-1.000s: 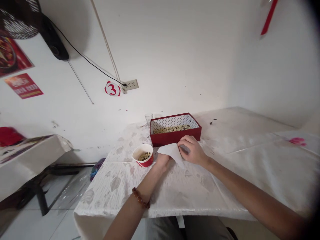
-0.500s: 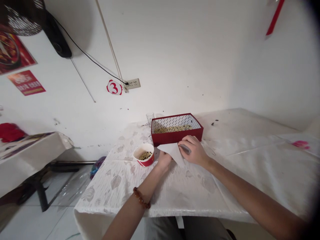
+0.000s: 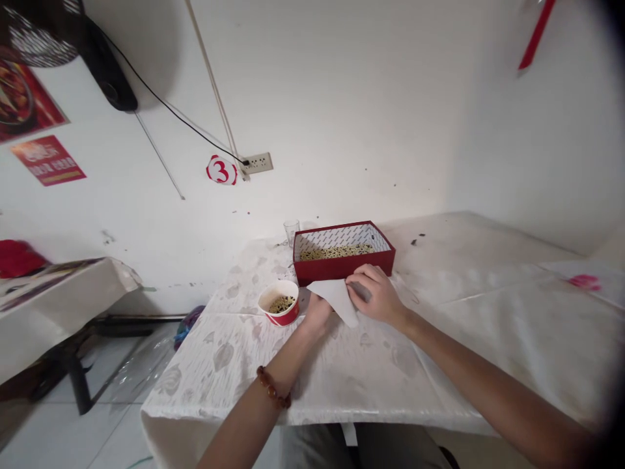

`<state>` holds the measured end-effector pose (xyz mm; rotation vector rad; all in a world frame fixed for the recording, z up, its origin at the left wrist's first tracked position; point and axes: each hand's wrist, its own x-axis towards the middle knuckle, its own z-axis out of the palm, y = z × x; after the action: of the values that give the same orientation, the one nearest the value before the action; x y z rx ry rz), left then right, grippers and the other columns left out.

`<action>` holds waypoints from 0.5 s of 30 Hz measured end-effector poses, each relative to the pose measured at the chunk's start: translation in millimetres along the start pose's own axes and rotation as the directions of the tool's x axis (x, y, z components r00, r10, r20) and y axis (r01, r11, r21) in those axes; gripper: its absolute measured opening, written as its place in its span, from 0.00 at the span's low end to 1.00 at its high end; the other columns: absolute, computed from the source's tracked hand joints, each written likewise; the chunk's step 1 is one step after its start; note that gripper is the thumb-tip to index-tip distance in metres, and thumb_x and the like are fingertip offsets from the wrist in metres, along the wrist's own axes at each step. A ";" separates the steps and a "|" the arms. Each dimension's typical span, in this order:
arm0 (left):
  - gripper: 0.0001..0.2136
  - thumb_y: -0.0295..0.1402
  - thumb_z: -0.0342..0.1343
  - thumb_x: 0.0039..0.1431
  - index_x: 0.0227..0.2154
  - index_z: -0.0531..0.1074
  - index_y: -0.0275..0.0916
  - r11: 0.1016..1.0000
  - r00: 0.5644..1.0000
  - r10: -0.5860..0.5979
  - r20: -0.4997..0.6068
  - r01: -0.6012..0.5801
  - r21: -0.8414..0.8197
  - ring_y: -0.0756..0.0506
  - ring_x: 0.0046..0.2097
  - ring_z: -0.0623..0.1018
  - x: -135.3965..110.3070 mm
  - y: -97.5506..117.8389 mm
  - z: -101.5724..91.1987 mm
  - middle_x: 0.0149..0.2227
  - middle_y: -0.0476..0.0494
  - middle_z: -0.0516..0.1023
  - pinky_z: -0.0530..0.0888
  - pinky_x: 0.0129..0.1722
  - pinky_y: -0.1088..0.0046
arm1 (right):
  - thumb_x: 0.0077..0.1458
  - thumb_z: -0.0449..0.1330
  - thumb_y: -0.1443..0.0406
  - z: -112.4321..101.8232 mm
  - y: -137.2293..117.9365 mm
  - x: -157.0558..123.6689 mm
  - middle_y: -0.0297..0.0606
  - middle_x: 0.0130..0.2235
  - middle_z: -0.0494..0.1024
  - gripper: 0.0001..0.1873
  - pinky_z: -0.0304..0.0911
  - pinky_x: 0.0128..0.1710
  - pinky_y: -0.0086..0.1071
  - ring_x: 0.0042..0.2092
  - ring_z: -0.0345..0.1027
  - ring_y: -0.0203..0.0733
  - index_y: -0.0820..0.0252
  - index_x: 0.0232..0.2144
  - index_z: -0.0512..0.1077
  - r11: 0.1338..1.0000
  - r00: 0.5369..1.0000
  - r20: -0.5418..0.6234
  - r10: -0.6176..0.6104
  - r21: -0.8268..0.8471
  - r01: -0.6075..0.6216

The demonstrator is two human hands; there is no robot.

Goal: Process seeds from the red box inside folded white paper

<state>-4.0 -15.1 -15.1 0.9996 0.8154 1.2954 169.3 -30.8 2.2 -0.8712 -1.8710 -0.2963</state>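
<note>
A white sheet (image 3: 339,299), thin like paper or a napkin, drapes between my hands in front of the red box. My right hand (image 3: 375,294) pinches its right edge between thumb and fingers. Under the left part of the sheet is my left hand (image 3: 318,314); its fingers are mostly hidden, and I cannot make out its grip. Just left of that hand stands a red and white paper tub (image 3: 283,318) with pale and dark grains (image 3: 282,303) in it. The open red box (image 3: 342,267), with a patterned white lining, holds similar grains over its bottom.
A clear glass (image 3: 291,229) stands behind the box's left end. The table has a pale patterned cover (image 3: 234,378) and meets the wall at the back. A second table (image 3: 63,299) is at left, and a black fan (image 3: 105,71) hangs on the wall.
The sheet's lower corner has folded over and shifted slightly left, covering the gap by my right thumb differently. Both hands stay nearly in place; the view has shifted slightly.
</note>
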 end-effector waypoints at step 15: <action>0.15 0.31 0.65 0.41 0.35 0.75 0.40 0.998 0.998 -0.041 -0.047 0.039 -0.053 0.47 0.34 0.74 -2.0 3.6 4.4 0.31 0.48 0.79 0.72 0.35 0.71 | 0.63 0.61 0.70 3.3 2.4 -1.3 0.40 0.41 0.77 0.08 0.65 0.45 0.43 0.44 0.74 0.47 0.54 0.43 0.75 1.000 1.000 0.019 -0.012 -0.027 0.012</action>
<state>-1.6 -17.7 -10.2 0.9092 0.8300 1.3041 169.0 -27.8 -0.9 -0.8840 -1.8940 -0.3227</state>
